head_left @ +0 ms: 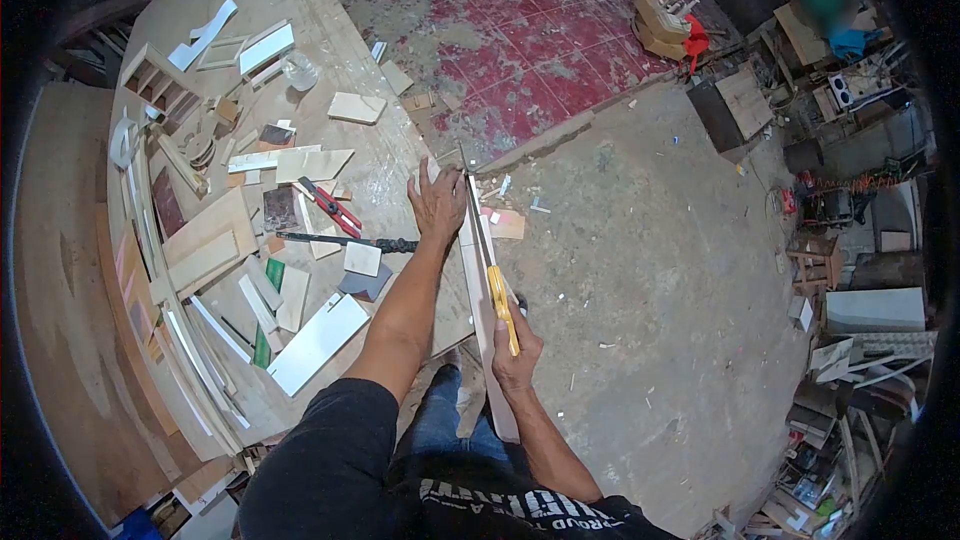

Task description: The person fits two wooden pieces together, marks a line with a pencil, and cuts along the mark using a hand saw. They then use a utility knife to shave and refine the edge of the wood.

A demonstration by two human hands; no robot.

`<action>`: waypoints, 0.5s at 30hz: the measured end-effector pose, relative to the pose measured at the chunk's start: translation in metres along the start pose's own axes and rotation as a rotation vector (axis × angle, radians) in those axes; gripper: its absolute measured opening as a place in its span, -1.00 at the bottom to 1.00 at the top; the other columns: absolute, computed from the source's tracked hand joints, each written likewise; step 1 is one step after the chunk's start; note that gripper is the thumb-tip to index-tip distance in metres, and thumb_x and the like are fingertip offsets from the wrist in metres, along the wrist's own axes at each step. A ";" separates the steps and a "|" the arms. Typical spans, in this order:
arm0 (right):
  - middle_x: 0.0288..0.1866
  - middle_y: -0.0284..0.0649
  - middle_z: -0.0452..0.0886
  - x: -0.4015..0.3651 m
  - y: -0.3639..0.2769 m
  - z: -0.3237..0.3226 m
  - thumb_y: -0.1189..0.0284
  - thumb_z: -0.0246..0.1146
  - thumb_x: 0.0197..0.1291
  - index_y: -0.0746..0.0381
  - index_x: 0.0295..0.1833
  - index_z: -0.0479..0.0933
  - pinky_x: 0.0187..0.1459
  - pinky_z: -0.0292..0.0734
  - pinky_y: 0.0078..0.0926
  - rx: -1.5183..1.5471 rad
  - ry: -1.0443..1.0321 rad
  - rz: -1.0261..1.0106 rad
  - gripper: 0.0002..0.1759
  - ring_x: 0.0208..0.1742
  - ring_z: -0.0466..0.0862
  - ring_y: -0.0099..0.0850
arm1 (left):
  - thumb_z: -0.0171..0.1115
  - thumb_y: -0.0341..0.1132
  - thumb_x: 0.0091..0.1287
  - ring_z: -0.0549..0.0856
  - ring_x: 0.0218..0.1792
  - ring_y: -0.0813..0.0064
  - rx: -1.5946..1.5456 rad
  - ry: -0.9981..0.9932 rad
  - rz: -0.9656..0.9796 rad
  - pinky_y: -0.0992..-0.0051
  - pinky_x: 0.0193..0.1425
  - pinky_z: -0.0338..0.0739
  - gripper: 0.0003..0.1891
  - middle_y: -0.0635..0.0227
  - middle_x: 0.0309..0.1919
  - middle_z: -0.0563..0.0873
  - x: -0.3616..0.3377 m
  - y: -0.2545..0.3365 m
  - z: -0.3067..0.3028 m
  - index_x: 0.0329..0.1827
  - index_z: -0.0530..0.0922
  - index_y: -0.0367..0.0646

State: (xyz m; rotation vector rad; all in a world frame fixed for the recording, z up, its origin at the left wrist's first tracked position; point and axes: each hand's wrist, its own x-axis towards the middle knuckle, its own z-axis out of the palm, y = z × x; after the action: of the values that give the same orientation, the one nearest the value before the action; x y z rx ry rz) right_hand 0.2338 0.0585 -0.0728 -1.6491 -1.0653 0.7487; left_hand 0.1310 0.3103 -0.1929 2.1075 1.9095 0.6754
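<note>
My right hand [517, 355] is closed around the yellow handle [498, 290] of a handsaw. Its long narrow blade [481, 230] points away from me and reaches the far end of a long wooden strip [476, 285]. That strip lies along the table's right edge, its near end sticking out past the edge above my legs. Fingers spread, my left hand [438, 205] presses down beside the strip's far end, the thumb close to the blade tip. To its left on the table are red-handled pliers [332, 208] and a dark rod-like tool [350, 241].
The wooden table [375, 155] carries many offcuts, a white board [318, 342], a small shelf-like wooden frame [158, 80] and a clear plastic container [299, 71]. Concrete floor [640, 270] with scraps lies to the right, red tiles [520, 50] beyond. Clutter lines the far right wall.
</note>
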 end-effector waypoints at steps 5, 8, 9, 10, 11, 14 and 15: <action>-0.03 0.02 0.78 0.005 0.006 0.001 0.47 0.24 0.40 0.44 0.33 0.55 -0.05 0.62 -0.49 0.005 0.067 -0.024 -0.55 -0.11 0.75 -0.41 | 0.09 -0.13 0.52 0.15 0.64 0.15 -0.013 0.006 -0.005 -0.07 0.63 -0.15 -0.65 0.46 0.33 0.66 0.000 0.002 -0.001 0.23 0.67 0.02; -0.17 -0.15 0.77 0.015 -0.005 -0.005 0.47 0.24 0.40 0.43 0.34 0.56 -0.18 0.58 -0.55 0.030 0.070 0.019 -0.55 -0.28 0.67 -0.55 | 0.05 -0.11 0.54 0.14 0.65 0.16 -0.003 -0.017 -0.014 -0.07 0.63 -0.14 -0.63 0.48 0.33 0.65 -0.002 0.001 -0.002 0.25 0.66 0.02; -0.24 -0.22 0.75 0.018 -0.011 -0.006 0.48 0.24 0.40 0.44 0.33 0.56 -0.23 0.56 -0.57 -0.002 0.060 -0.010 -0.55 -0.33 0.63 -0.59 | 0.02 -0.10 0.56 0.13 0.65 0.17 0.007 -0.015 -0.008 -0.06 0.63 -0.13 -0.62 0.51 0.33 0.65 -0.001 0.001 -0.002 0.27 0.65 0.02; -0.24 -0.22 0.75 0.019 -0.010 -0.005 0.48 0.24 0.40 0.44 0.33 0.56 -0.23 0.56 -0.57 -0.004 0.060 -0.011 -0.55 -0.33 0.63 -0.59 | 0.02 -0.10 0.56 0.13 0.65 0.17 0.006 -0.014 -0.008 -0.06 0.63 -0.13 -0.62 0.51 0.33 0.65 -0.001 0.001 -0.002 0.27 0.65 0.02; -0.23 -0.21 0.75 0.020 -0.010 -0.003 0.49 0.25 0.39 0.44 0.34 0.55 -0.23 0.56 -0.57 -0.027 0.060 -0.053 -0.55 -0.33 0.62 -0.58 | 0.04 -0.11 0.54 0.13 0.65 0.17 -0.009 -0.005 -0.008 -0.07 0.64 -0.13 -0.63 0.48 0.32 0.66 -0.001 0.001 -0.002 0.26 0.65 0.01; -0.13 -0.08 0.77 0.017 -0.013 -0.001 0.51 0.25 0.37 0.43 0.35 0.54 -0.16 0.60 -0.51 -0.048 0.022 -0.022 -0.54 -0.24 0.71 -0.47 | 0.05 -0.12 0.53 0.14 0.65 0.18 -0.032 0.000 -0.020 -0.07 0.64 -0.14 -0.64 0.45 0.31 0.67 0.000 0.002 -0.002 0.23 0.67 0.01; -0.04 0.06 0.79 0.014 -0.013 -0.001 0.51 0.24 0.37 0.42 0.35 0.54 -0.09 0.65 -0.44 -0.042 -0.015 0.051 -0.53 -0.14 0.79 -0.37 | 0.05 -0.12 0.53 0.14 0.64 0.19 -0.037 -0.003 -0.029 -0.06 0.64 -0.13 -0.64 0.45 0.31 0.67 0.001 0.002 -0.003 0.22 0.67 0.01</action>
State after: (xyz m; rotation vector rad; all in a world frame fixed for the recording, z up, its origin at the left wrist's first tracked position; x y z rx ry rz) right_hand 0.2365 0.0720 -0.0595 -1.7145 -1.0597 0.7779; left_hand 0.1315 0.3102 -0.1889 2.0530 1.9075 0.6952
